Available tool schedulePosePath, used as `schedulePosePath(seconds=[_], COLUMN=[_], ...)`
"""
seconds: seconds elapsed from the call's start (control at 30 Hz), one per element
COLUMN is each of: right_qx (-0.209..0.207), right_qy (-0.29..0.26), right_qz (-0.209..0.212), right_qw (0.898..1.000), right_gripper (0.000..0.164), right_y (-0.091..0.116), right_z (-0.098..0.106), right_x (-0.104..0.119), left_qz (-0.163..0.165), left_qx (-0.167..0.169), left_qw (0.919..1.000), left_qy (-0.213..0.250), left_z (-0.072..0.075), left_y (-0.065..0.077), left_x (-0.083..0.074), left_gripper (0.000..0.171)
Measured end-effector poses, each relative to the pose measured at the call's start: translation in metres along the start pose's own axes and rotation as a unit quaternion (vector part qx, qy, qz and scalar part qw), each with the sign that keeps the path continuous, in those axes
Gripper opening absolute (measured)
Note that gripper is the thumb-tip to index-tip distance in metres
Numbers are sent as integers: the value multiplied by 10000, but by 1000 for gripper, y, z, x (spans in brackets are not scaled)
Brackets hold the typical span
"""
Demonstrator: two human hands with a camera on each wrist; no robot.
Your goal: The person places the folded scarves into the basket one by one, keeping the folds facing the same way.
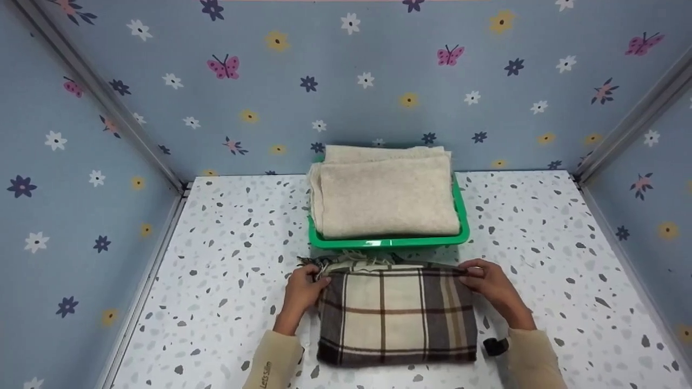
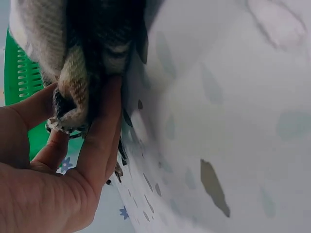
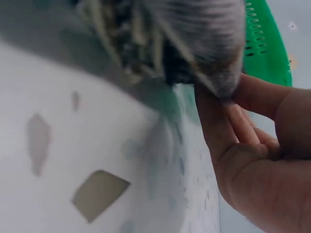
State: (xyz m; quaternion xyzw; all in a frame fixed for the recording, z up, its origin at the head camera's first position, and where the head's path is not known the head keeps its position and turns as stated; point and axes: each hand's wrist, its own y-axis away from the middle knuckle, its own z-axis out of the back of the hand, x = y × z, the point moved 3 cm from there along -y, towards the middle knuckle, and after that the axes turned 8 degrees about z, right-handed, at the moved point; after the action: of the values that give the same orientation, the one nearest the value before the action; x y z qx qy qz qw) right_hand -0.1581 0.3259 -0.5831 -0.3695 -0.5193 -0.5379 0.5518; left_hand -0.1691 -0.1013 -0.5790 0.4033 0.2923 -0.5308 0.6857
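Note:
A folded plaid scarf [image 1: 400,313] in cream, grey and brown lies on the speckled table, its fringe [image 1: 357,259] showing along the far edge. At its far left corner my left hand [image 1: 305,292] pinches the folded layers, thumb above and fingers beneath. My right hand [image 1: 492,281] pinches the far right corner between thumb and fingers. In the left wrist view the left hand [image 2: 73,165] has its fingers around the layered cloth edge [image 2: 73,92]. The right wrist view shows the right hand [image 3: 252,145] gripping a grey corner [image 3: 209,43] close over the table.
Just beyond the scarf stands a green plastic basket [image 1: 389,243] with slotted sides, holding folded beige cloths [image 1: 386,197]. Blue panels [image 1: 367,70] with flowers and butterflies enclose the white speckled table [image 1: 227,259] at the back and both sides. A black strap piece [image 1: 496,346] hangs by the right sleeve.

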Motion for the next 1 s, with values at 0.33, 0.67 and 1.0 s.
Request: schedulePosePath(seconds=[0.33,0.67,1.0], right_qx=[-207,287,200], right_qy=[709,448,519], right_qz=[181,536,708], right_qw=[9971,9971,9959], right_gripper=[22,21,33], right_y=[-7,-8,-8], right_z=[-9,-4,-5], right_x=[-2,-2,-3], left_qz=[22,234,152], left_qx=[-82,54,-69], left_qw=[9995,9997,9997], left_qy=[-303,-60,-184], left_z=[4,5,0], left_y=[-4,-7,-10], left_x=[-2,2,0], left_gripper=[19,17,23])
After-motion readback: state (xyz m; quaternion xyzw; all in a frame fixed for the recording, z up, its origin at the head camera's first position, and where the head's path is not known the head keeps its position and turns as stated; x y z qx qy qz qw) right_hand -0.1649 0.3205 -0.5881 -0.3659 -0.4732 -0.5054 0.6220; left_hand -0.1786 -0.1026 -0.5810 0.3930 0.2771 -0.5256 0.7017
